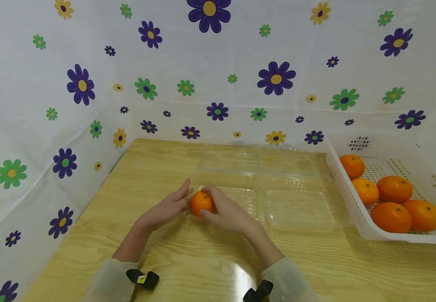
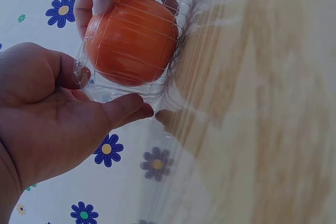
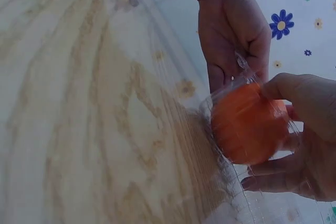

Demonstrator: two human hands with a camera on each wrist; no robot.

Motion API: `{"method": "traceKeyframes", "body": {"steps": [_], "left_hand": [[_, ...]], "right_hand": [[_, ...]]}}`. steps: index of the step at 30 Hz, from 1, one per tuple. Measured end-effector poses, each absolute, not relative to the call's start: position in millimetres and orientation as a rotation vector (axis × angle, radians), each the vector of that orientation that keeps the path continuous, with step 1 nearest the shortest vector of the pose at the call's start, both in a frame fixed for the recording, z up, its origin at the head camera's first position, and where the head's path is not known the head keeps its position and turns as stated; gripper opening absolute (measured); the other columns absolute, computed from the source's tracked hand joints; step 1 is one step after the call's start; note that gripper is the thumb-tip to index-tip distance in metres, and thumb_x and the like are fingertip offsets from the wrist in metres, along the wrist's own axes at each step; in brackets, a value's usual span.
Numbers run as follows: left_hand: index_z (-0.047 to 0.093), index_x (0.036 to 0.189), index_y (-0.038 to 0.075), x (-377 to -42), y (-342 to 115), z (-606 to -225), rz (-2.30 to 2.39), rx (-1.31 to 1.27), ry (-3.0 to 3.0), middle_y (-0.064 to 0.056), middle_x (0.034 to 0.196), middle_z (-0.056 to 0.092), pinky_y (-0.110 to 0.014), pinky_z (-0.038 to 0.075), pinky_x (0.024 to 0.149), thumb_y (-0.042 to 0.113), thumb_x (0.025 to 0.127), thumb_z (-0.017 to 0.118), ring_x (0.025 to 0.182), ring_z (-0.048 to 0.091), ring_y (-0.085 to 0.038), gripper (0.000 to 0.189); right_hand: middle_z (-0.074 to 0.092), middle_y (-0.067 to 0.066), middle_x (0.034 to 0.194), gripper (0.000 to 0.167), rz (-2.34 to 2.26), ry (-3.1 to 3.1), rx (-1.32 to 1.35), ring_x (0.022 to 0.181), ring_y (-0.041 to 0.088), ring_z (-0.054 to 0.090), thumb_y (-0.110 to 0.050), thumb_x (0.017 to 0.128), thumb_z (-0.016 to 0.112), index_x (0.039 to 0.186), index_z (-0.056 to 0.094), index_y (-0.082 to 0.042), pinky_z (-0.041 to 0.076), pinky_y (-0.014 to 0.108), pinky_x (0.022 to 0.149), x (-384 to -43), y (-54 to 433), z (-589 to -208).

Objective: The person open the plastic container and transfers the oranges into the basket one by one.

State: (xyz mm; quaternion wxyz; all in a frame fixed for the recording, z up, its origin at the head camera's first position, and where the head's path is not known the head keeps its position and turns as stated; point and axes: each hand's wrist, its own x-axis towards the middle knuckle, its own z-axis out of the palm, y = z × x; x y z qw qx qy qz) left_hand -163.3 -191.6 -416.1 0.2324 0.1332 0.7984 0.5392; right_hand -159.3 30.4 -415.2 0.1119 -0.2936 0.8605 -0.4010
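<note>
My right hand [image 1: 227, 212] grips an orange [image 1: 201, 203] from above, thumb on the near side and fingers over its far side. The orange is low inside the left end of a clear plastic container [image 1: 245, 197]; the container's ribbed wall shows in front of it in the left wrist view. At the container's left edge, my left hand [image 1: 165, 212] holds the plastic corner [image 2: 86, 77] between thumb and fingers. The right wrist view shows the right fingers [image 3: 281, 174] curled round the orange, beside the left hand [image 3: 236, 35].
A second clear compartment [image 1: 298, 205] lies to the right, with clear lid panels [image 1: 233, 159] behind. Farther right stands a white perforated basket [image 1: 357, 222] with several oranges [image 1: 391, 218]. A flower-printed cloth [image 1: 225, 54] borders the wooden table [image 1: 210, 268] at the back and left.
</note>
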Motion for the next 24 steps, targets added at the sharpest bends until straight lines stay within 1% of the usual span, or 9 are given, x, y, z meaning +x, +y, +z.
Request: {"method": "traceKeyframes", "body": {"steps": [2, 4, 8, 12, 15, 16, 21, 22, 24], "left_hand": [[-0.012, 0.158, 0.009, -162.6, -192.3, -416.1, 1.483, 0.377, 2.191, -0.022, 0.164, 0.006, -0.055, 0.026, 0.115, 0.014, 0.107, 0.031, 0.147, 0.024, -0.038, 0.067], [-0.013, 0.158, 0.009, -162.2, -192.9, -416.3, 1.487, 0.394, 2.186, -0.022, 0.164, 0.010, -0.056, 0.026, 0.115, 0.011, 0.106, 0.030, 0.146, 0.026, -0.038, 0.067], [-0.013, 0.157, 0.008, -162.1, -192.3, -415.3, 1.487, 0.409, 2.184, -0.023, 0.163, 0.014, -0.056, 0.025, 0.115, 0.008, 0.105, 0.029, 0.146, 0.026, -0.039, 0.067], [-0.012, 0.158, 0.009, -162.1, -193.1, -414.9, 1.480, 0.412, 2.188, -0.024, 0.163, 0.011, -0.057, 0.026, 0.114, 0.008, 0.104, 0.030, 0.146, 0.024, -0.040, 0.068], [-0.012, 0.158, 0.010, -162.3, -193.9, -415.4, 1.473, 0.401, 2.190, -0.024, 0.163, 0.009, -0.057, 0.026, 0.114, 0.009, 0.104, 0.032, 0.147, 0.023, -0.040, 0.069], [-0.012, 0.158, 0.011, -162.4, -194.1, -415.8, 1.470, 0.396, 2.191, -0.024, 0.164, 0.008, -0.057, 0.026, 0.115, 0.010, 0.105, 0.032, 0.147, 0.022, -0.040, 0.069], [-0.011, 0.158, 0.011, -163.6, -193.9, -416.7, 1.453, 0.362, 2.207, -0.023, 0.164, 0.004, -0.057, 0.025, 0.115, 0.019, 0.108, 0.035, 0.149, 0.016, -0.038, 0.069], [-0.011, 0.158, 0.011, -163.8, -193.8, -416.6, 1.451, 0.357, 2.209, -0.023, 0.164, 0.004, -0.056, 0.024, 0.115, 0.021, 0.108, 0.035, 0.150, 0.015, -0.038, 0.069], [-0.011, 0.159, 0.011, -164.2, -193.4, -416.0, 1.447, 0.350, 2.217, -0.023, 0.164, 0.004, -0.056, 0.024, 0.116, 0.023, 0.108, 0.036, 0.150, 0.014, -0.038, 0.070]], "right_hand": [[0.037, 0.016, 0.151, 0.055, -1.125, 2.537, -0.880, 0.121, 0.029, 0.055, -0.024, 0.100, 0.056, 0.152, 0.037, -0.016, 0.048, 0.043, 0.100, -158.4, 28.7, -415.9], [0.027, 0.018, 0.158, 0.055, -1.080, 2.540, -0.881, 0.127, 0.034, 0.052, -0.024, 0.101, 0.051, 0.154, 0.036, -0.023, 0.046, 0.046, 0.102, -156.8, 27.7, -415.5], [0.017, 0.019, 0.163, 0.054, -1.055, 2.542, -0.864, 0.131, 0.039, 0.049, -0.026, 0.102, 0.048, 0.155, 0.037, -0.033, 0.045, 0.051, 0.104, -156.2, 28.0, -415.8], [0.014, 0.021, 0.163, 0.052, -1.066, 2.539, -0.888, 0.134, 0.043, 0.045, -0.033, 0.104, 0.050, 0.154, 0.038, -0.032, 0.043, 0.054, 0.104, -156.8, 28.9, -416.3], [0.018, 0.022, 0.161, 0.052, -1.102, 2.522, -0.902, 0.136, 0.044, 0.042, -0.040, 0.102, 0.054, 0.150, 0.041, -0.027, 0.044, 0.054, 0.103, -157.9, 29.5, -417.0], [0.021, 0.021, 0.160, 0.051, -1.120, 2.512, -0.900, 0.134, 0.042, 0.045, -0.041, 0.101, 0.056, 0.148, 0.042, -0.026, 0.045, 0.053, 0.102, -158.1, 29.7, -416.8], [0.033, 0.015, 0.148, 0.044, -1.179, 2.479, -0.891, 0.114, 0.028, 0.055, -0.037, 0.100, 0.059, 0.139, 0.044, -0.023, 0.049, 0.042, 0.093, -159.5, 29.9, -416.4], [0.034, 0.016, 0.147, 0.041, -1.180, 2.481, -0.894, 0.113, 0.029, 0.055, -0.035, 0.101, 0.058, 0.138, 0.044, -0.023, 0.049, 0.042, 0.093, -159.4, 30.0, -416.1], [0.031, 0.021, 0.150, 0.037, -1.161, 2.496, -0.904, 0.121, 0.035, 0.053, -0.032, 0.103, 0.055, 0.137, 0.046, -0.022, 0.048, 0.046, 0.096, -159.0, 30.3, -414.9]]}}
